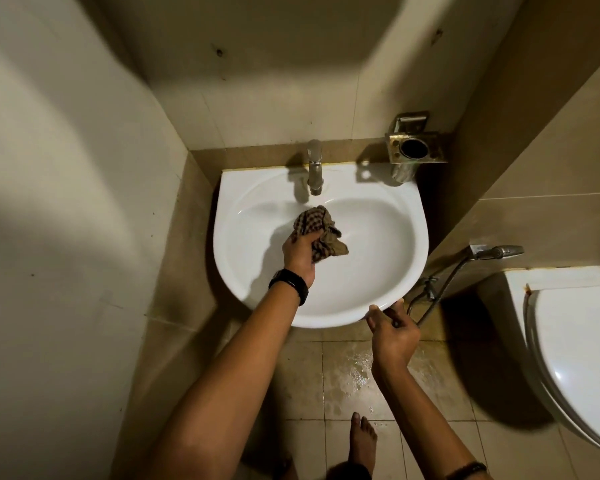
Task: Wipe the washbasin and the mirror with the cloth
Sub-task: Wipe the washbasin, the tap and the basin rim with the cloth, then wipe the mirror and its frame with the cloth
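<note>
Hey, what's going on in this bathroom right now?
A person is wiping a white washbasin. The left hand grips a bunched checked cloth inside the bowl, just below the tap. The right hand holds the basin's front rim. The floor below looks wet. No mirror is clearly in view.

The basin (388, 237) bowl lies open from 1 to 6 o'clock of the cloth (321, 233). The tap (314, 168) overhangs at 12, the metal holder (414, 148) juts at 2. Walls close in at 9 and 3; the toilet (575, 348) blocks 4.
</note>
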